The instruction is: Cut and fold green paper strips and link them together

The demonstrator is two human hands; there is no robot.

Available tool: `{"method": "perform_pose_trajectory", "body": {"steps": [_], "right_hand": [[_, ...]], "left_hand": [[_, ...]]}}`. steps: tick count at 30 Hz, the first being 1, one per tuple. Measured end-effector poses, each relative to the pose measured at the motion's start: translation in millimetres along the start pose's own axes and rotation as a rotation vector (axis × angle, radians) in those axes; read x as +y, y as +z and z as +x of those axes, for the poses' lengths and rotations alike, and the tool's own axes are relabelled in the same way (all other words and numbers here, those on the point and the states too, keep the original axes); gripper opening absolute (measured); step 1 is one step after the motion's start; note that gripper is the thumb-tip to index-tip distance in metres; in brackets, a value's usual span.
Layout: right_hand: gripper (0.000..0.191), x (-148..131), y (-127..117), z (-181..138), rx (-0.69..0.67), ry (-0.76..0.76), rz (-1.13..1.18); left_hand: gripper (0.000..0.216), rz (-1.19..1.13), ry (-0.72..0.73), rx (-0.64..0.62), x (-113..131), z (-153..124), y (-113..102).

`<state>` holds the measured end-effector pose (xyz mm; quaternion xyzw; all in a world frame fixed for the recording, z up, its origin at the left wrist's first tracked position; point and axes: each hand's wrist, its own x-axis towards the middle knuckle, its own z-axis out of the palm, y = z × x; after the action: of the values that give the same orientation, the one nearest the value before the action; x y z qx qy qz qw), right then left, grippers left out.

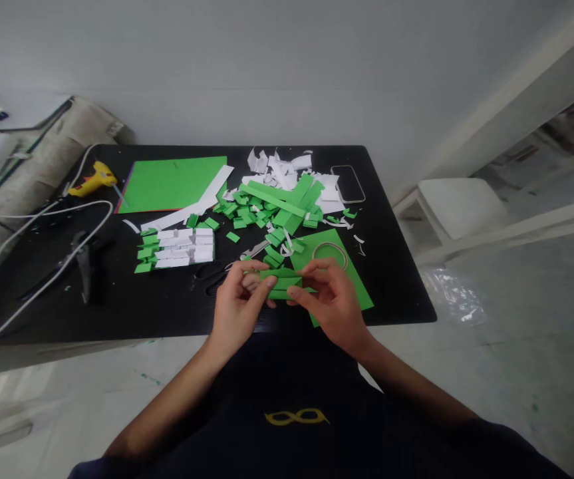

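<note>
Between my two hands, above the front edge of the black table, is a folded green paper piece point(283, 285). My left hand point(239, 296) pinches its left end, thumb on top. The fingers of my right hand point(334, 299) close on its right end. Just beyond lie small folded green paper pieces point(249, 211) in a heap. Under and beside my right hand rests a green sheet point(359, 286) with a roll of tape point(330, 247) on it. Black-handled scissors point(211, 271) lie left of my left hand, partly hidden by it.
A woven-looking green and white paper block point(181, 247) lies left. Behind are a large green sheet point(167, 183), white paper scraps point(281, 169) and a phone-like object point(350, 184). A yellow glue gun point(98, 178), pliers point(84, 266) and a looping white cable point(42, 216) occupy the left side.
</note>
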<state>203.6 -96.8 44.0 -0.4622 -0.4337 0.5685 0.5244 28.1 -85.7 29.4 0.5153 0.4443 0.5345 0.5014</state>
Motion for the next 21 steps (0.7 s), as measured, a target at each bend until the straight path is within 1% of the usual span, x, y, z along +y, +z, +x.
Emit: {"method": "perform_pose_trajectory", "body": {"steps": [2,5,7,12,15,18,21], "right_hand": [[0.032,0.6,-0.9,-0.9,-0.007,-0.051,-0.09],[0.015,1.5,-2.1,-1.3,-0.036,-0.096,-0.228],[0.01,2.3,-2.5,-1.0,-0.05,-0.097,-0.242],[0.011,3.1,-2.1,0.2,-0.042,-0.069,-0.136],[0.013,3.0,-1.7,1.0,-0.021,-0.065,-0.107],[0.018,4.4,-1.5,1.5,-0.004,-0.063,-0.098],[0.026,6.3,-1.2,1.7,0.035,-0.054,-0.073]], "left_hand": [[0.02,0.009,0.0,0.004,0.3,-0.1,-0.2],[0.021,0.025,0.008,0.004,0.7,-0.1,-0.6],[0.022,0.03,0.01,0.003,1.3,-0.2,-0.7],[0.02,0.036,0.018,-0.007,3.8,0.2,-0.5],[0.021,0.05,-0.003,-0.038,3.7,1.1,-1.5],[0.019,0.081,-0.026,-0.076,1.8,1.9,-3.3],[0.019,0.132,-0.014,-0.069,0.2,1.7,-5.0]]}}
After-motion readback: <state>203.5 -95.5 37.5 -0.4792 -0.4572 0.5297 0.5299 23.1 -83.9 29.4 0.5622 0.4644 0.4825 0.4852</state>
